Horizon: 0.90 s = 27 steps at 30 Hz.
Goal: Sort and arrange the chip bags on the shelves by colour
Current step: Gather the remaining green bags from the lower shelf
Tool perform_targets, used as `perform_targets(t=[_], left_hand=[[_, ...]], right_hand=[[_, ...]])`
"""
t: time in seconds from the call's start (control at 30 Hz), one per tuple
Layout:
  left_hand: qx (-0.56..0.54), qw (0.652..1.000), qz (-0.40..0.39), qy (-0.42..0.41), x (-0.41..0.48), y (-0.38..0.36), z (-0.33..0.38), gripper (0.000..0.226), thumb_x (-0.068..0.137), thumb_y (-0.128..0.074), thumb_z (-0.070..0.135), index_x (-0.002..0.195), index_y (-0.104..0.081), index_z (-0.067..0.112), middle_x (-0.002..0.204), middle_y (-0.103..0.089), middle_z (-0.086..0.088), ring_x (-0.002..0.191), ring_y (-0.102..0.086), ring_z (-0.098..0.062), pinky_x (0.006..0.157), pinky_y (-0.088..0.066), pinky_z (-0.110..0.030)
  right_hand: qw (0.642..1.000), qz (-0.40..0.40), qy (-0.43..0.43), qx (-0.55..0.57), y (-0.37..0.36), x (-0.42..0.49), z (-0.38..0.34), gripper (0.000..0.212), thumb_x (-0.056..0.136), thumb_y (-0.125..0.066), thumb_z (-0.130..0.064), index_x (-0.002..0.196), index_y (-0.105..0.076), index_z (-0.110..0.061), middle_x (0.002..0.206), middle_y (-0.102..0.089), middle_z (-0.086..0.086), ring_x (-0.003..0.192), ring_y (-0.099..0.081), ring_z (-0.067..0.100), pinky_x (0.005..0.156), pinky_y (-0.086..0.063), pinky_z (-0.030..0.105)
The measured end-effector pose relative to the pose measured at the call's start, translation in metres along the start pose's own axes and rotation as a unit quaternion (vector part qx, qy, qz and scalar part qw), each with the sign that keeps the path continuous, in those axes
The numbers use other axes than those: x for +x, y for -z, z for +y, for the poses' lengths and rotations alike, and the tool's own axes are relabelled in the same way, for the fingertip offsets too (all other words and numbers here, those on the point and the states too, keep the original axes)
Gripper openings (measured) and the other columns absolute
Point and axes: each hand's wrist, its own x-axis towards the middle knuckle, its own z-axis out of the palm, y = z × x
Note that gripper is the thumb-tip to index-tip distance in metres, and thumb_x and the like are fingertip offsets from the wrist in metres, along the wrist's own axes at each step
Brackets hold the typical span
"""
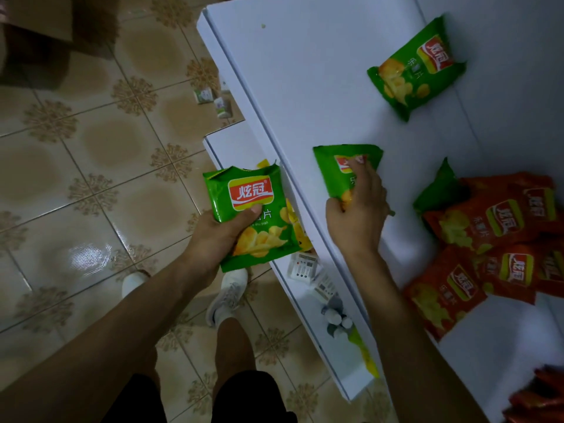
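The glossy green foil chip bag (335,175) lies flat on the white shelf board (305,87), its long axis running away from the person and its logo end farthest off. The right hand (357,215) grasps its near end, fingers spread over the front. The left hand (213,236) grasps a second green foil bag (253,215) over the shelf's edge, thumb across its face. A third green bag (416,68) lies slanted farther along, and the heap of orange foil bags (488,236) sits well apart. The green row seems under way; next, probably, setting this bag down beside the slanted one
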Motion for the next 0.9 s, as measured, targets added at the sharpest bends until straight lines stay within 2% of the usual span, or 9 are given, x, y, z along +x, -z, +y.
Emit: perform_targets(t=[0.07,0.17,0.3,0.37,0.47,0.57,0.63,0.77,0.9], left_hand=[[0.001,1.000,0.001,0.000,-0.003,0.008,-0.002,0.034,0.077,-0.072,0.025,0.109,-0.068,0.013,0.096,-0.076,-0.005,0.086,-0.073,-0.022,0.072,-0.060,-0.030],[0.003,1.000,0.000,-0.009,-0.010,0.016,0.002,0.029,0.083,-0.070,0.022,0.110,-0.068,0.012,0.099,-0.075,-0.007,0.088,-0.073,-0.023,0.077,-0.059,-0.035],[0.001,0.999,-0.023,-0.028,-0.025,0.037,0.018,0.016,0.092,-0.058,0.014,0.103,-0.069,0.011,0.096,-0.075,-0.007,0.084,-0.071,-0.020,0.070,-0.057,-0.030],[0.011,0.998,-0.047,-0.040,-0.037,0.057,0.030,0.017,0.093,-0.056,0.015,0.105,-0.069,0.012,0.097,-0.075,-0.006,0.084,-0.072,-0.020,0.069,-0.057,-0.029],[0.043,0.993,-0.086,-0.074,-0.060,0.082,0.051,0.020,0.094,-0.056,0.015,0.110,-0.068,0.014,0.103,-0.074,-0.005,0.092,-0.072,-0.022,0.077,-0.056,-0.033],[0.035,0.988,-0.106,-0.108,-0.087,0.098,0.081,0.024,0.096,-0.050,0.008,0.113,-0.065,0.014,0.101,-0.075,-0.003,0.092,-0.072,-0.021,0.077,-0.058,-0.032],[0.017,0.986,-0.111,-0.121,-0.106,0.106,0.103,0.025,0.096,-0.051,0.010,0.118,-0.063,0.011,0.104,-0.074,-0.007,0.094,-0.071,-0.024,0.082,-0.059,-0.039],[-0.014,0.976,-0.172,-0.134,-0.148,0.113,0.142,0.039,0.087,-0.055,0.035,0.118,-0.063,0.014,0.110,-0.072,-0.007,0.100,-0.069,-0.025,0.078,-0.058,-0.034],[-0.011,0.959,-0.225,-0.170,-0.191,0.103,0.196,0.053,0.080,-0.047,0.051,0.120,-0.063,0.018,0.115,-0.071,-0.006,0.104,-0.068,-0.021,0.086,-0.057,-0.036]], right_hand=[[0.996,-0.003,0.010,0.087,0.004,-0.017,-0.023,0.067,0.068,-0.053,-0.010,0.135,-0.049,-0.007,0.140,-0.049,0.015,0.121,-0.051,0.034,0.098,-0.044,0.048],[0.980,-0.081,0.013,0.184,0.012,-0.053,-0.070,0.067,0.075,-0.055,-0.019,0.141,-0.041,-0.020,0.146,-0.042,0.005,0.129,-0.045,0.022,0.098,-0.045,0.050],[0.979,-0.152,0.114,0.075,0.013,-0.099,-0.123,0.070,0.088,-0.045,-0.056,0.150,-0.027,-0.029,0.157,-0.025,0.000,0.141,-0.028,0.020,0.110,-0.031,0.049],[0.982,-0.137,0.092,0.092,0.019,-0.102,-0.145,0.066,0.092,-0.031,-0.063,0.150,-0.027,-0.031,0.153,-0.034,-0.001,0.136,-0.033,0.016,0.108,-0.034,0.049],[0.981,-0.097,0.052,0.160,0.031,-0.102,-0.174,0.062,0.093,-0.030,-0.062,0.145,-0.040,-0.029,0.141,-0.046,0.001,0.127,-0.041,0.015,0.099,-0.042,0.049],[0.985,-0.123,0.084,0.083,0.042,-0.116,-0.214,0.079,0.081,-0.034,-0.078,0.149,-0.021,-0.041,0.159,-0.009,0.002,0.147,-0.010,0.022,0.112,-0.025,0.057],[0.988,-0.103,0.109,0.039,0.051,-0.129,-0.241,0.088,0.079,-0.035,-0.080,0.152,-0.006,-0.039,0.161,0.010,0.003,0.148,0.006,0.022,0.115,-0.017,0.059],[0.993,-0.003,0.119,0.010,0.078,-0.143,-0.289,0.091,0.081,-0.037,-0.078,0.153,-0.002,-0.034,0.161,0.011,0.009,0.148,0.009,0.025,0.115,-0.011,0.050],[0.987,0.075,0.126,0.059,0.115,-0.143,-0.322,0.090,0.083,-0.040,-0.076,0.153,-0.006,-0.032,0.161,0.007,0.009,0.149,0.003,0.025,0.117,-0.019,0.051]])
